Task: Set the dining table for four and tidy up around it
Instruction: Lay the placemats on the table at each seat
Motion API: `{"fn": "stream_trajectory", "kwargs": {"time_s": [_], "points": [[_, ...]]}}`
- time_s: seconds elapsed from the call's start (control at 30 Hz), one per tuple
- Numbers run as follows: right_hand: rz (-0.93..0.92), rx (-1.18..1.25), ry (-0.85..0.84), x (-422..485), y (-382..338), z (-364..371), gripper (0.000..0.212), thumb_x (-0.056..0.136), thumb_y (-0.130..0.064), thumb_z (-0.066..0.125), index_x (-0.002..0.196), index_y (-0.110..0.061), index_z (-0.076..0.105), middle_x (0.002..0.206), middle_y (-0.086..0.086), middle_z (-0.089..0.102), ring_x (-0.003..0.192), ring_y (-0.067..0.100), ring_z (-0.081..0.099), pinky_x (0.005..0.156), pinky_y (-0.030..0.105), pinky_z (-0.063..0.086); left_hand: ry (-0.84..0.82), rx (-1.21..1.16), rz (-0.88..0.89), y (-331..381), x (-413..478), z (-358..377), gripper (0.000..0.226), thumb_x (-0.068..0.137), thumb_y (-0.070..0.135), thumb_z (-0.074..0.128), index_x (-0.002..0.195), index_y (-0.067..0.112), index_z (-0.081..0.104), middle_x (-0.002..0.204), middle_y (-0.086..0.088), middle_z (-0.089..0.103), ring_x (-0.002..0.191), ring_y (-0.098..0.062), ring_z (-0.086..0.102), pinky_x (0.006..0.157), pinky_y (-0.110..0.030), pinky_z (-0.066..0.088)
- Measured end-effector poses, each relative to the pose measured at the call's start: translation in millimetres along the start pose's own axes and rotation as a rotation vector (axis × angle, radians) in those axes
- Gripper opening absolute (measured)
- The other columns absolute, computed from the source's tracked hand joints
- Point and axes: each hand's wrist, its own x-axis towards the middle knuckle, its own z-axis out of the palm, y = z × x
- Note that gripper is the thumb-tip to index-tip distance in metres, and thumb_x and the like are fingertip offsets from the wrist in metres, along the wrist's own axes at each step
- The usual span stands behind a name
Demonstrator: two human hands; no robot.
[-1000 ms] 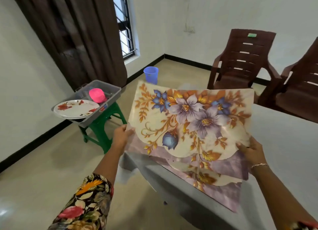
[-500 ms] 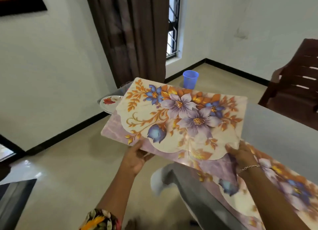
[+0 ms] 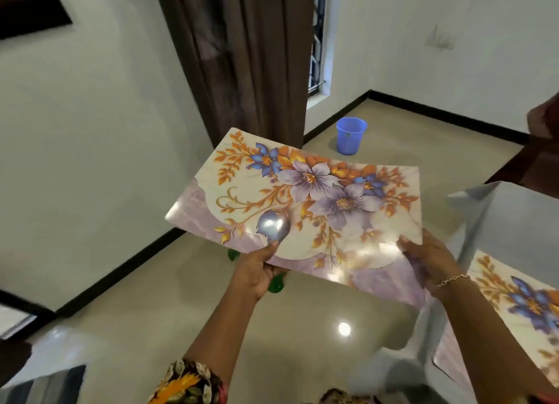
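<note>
I hold a floral placemat (image 3: 302,210) flat in the air over the floor, left of the table. It is cream and lilac with purple, blue and orange flowers. My left hand (image 3: 257,270) grips its near edge with the thumb on top. My right hand (image 3: 429,258) grips its near right corner. A second placemat of the same pattern (image 3: 514,306) lies on the grey table (image 3: 508,216) at the right edge of the view.
A blue bucket (image 3: 349,135) stands on the tiled floor near the window and brown curtain (image 3: 242,58). Green stool legs (image 3: 275,285) show under the held placemat. A brown chair (image 3: 541,149) sits at the far right. White walls close in on the left.
I have carried the top placemat leftward off the table, leaving the other one lying there. The view swung left, and the tray with plates is now hidden behind the placemat.
</note>
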Motion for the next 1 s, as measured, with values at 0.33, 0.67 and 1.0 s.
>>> {"fn": "stream_trajectory", "kwargs": {"time_s": [0.33,0.67,1.0], "points": [[-0.004,0.135,0.085,98,-17,4,0.061,0.052,-0.029,0.086,0.102,-0.006,0.06,0.085,0.004,0.074,0.076,0.022,0.069,0.06,0.024,0.056,-0.056,0.122,-0.054,52,128,65,0.011,0.089,-0.002,0.053,0.096,-0.002,0.061,0.088,-0.011,0.07,0.082,-0.024,0.063,0.064,-0.031,0.057],[-0.006,0.136,0.398,160,-39,-45,0.032,0.085,0.001,0.056,0.116,-0.006,0.051,0.111,0.016,0.062,0.096,0.031,0.062,0.076,0.034,0.056,-0.215,0.375,-0.214,68,237,171,0.012,0.092,0.004,0.051,0.099,-0.002,0.058,0.078,-0.008,0.071,0.084,-0.025,0.061,0.059,-0.029,0.057],[-0.075,0.194,0.752,181,-65,-124,0.038,0.088,0.003,0.052,0.125,-0.005,0.047,0.124,0.018,0.057,0.113,0.037,0.054,0.1,0.052,0.042,-0.449,0.438,-0.407,9,317,295,0.021,0.093,0.002,0.047,0.112,-0.004,0.055,0.102,-0.011,0.061,0.088,-0.025,0.058,0.05,-0.029,0.057]]}}
